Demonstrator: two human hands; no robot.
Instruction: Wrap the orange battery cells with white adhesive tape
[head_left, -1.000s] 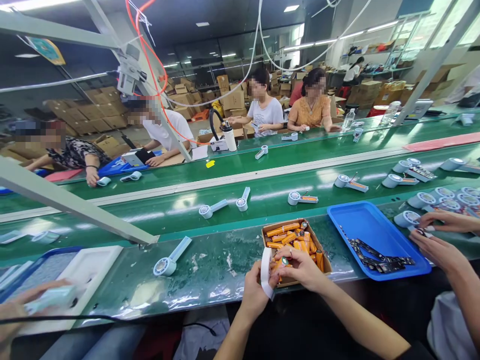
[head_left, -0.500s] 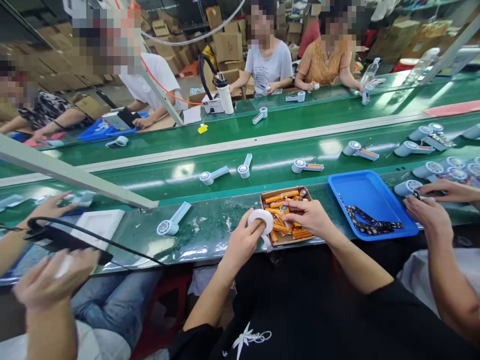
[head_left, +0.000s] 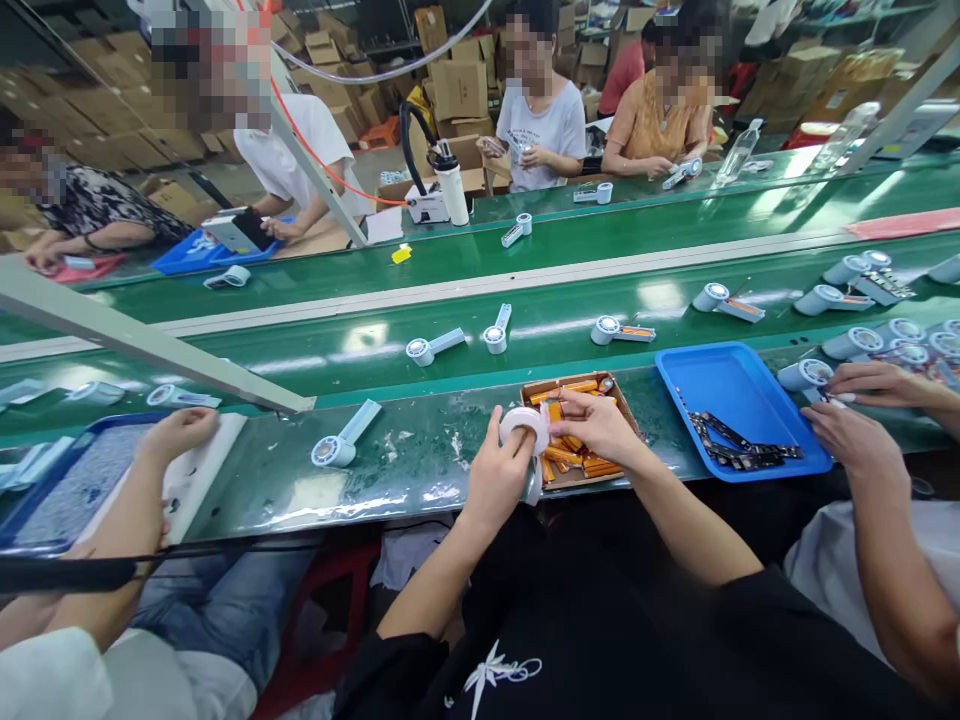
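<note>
My left hand [head_left: 499, 468] grips a white tape roll [head_left: 525, 424], with fingers through its ring, at the left edge of an open cardboard box [head_left: 581, 482]. A loose strip of tape hangs below the roll. My right hand [head_left: 600, 428] pinches an orange battery [head_left: 553, 412] upright against the roll's right side. More orange batteries [head_left: 600, 465] lie jumbled in the box, partly under my right hand.
A blue tray [head_left: 742, 375] with black strips is right of the box. A light-blue fan [head_left: 334, 450] lies left. More fans line the green belt [head_left: 360, 340]. Co-workers' hands work at both sides; a metal post [head_left: 150, 335] slants at left.
My right hand has lifted a battery from the box to the tape roll. The neighbour's hand at the left has moved over the white block, and the belt's fans have shifted slightly right.
</note>
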